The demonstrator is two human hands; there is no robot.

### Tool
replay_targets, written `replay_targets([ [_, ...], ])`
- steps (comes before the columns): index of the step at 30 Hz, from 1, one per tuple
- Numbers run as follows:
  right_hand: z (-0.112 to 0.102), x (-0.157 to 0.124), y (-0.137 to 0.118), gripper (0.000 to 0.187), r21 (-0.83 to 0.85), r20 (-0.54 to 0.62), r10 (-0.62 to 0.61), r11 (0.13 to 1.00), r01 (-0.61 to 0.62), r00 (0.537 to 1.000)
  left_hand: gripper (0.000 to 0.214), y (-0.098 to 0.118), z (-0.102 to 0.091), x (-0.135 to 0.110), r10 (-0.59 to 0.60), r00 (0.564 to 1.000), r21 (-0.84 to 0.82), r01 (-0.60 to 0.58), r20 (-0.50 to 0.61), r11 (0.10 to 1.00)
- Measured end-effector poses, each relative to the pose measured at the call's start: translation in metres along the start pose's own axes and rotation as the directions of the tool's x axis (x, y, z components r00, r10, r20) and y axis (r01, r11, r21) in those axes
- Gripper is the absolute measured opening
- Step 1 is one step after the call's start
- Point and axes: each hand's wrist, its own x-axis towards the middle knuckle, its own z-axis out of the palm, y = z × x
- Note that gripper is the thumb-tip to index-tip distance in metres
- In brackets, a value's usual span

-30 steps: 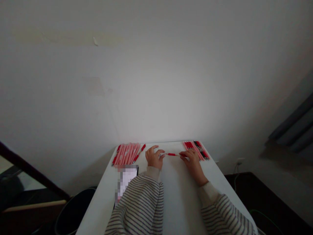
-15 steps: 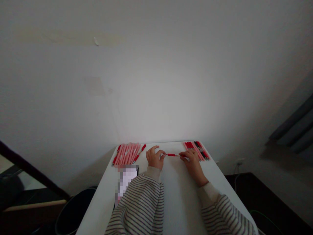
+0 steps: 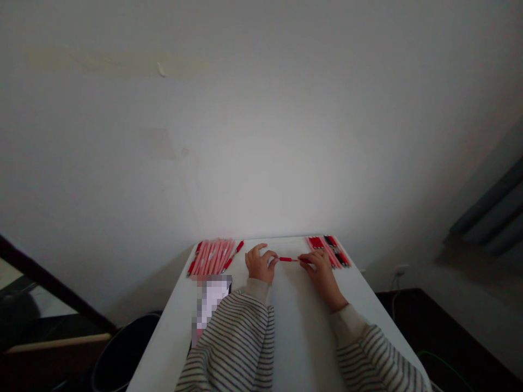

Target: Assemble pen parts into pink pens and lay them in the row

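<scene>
A red pen (image 3: 289,259) lies crosswise between my two hands, just above the white table (image 3: 302,326). My left hand (image 3: 259,263) pinches its left end with thumb and forefinger, the other fingers curled. My right hand (image 3: 322,270) is closed on its right end. A row of pink and red pens (image 3: 212,256) lies at the far left of the table. Another batch of red and black pens (image 3: 329,249) lies at the far right, just beyond my right hand.
A pixelated flat object (image 3: 210,302) rests on the table beside my left sleeve. A dark round bin (image 3: 122,354) stands on the floor to the left. A bare wall rises right behind the table. A wall socket with a cable (image 3: 398,270) sits low on the right.
My hands have closed in slightly on the pen; the left thumb and forefinger now meet its end. Otherwise nothing has shifted.
</scene>
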Motion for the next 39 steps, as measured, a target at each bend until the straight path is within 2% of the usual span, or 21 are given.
replay_targets([
  [4,0.001,-0.001,0.003,0.021,0.002,0.005,0.012,1.000,-0.012,1.000,0.015,-0.002,0.001,0.000,-0.001,0.999,0.004,0.002,-0.033,1.000],
  [9,0.000,0.000,0.007,0.023,-0.006,-0.014,0.041,0.999,-0.041,0.999,0.023,-0.008,0.006,0.002,-0.024,1.000,0.032,0.024,-0.015,0.999],
  [15,-0.002,0.000,0.006,0.023,-0.019,-0.035,0.057,0.998,-0.057,0.998,0.014,-0.010,0.005,0.001,-0.112,0.990,0.165,0.125,-0.087,0.978],
  [21,-0.001,0.000,0.008,0.021,-0.020,-0.033,0.057,0.998,-0.058,0.998,0.008,-0.009,0.002,-0.001,-0.101,0.988,0.247,0.127,-0.115,0.961],
  [31,-0.001,0.000,0.008,0.021,-0.032,-0.029,0.046,0.998,-0.047,0.998,0.005,-0.011,0.006,-0.004,-0.105,0.989,0.280,0.129,-0.100,0.951],
  [39,-0.001,0.000,0.008,0.021,-0.029,-0.031,0.052,0.998,-0.053,0.998,0.004,-0.013,0.010,-0.004,-0.095,0.987,0.273,0.128,-0.131,0.954],
])
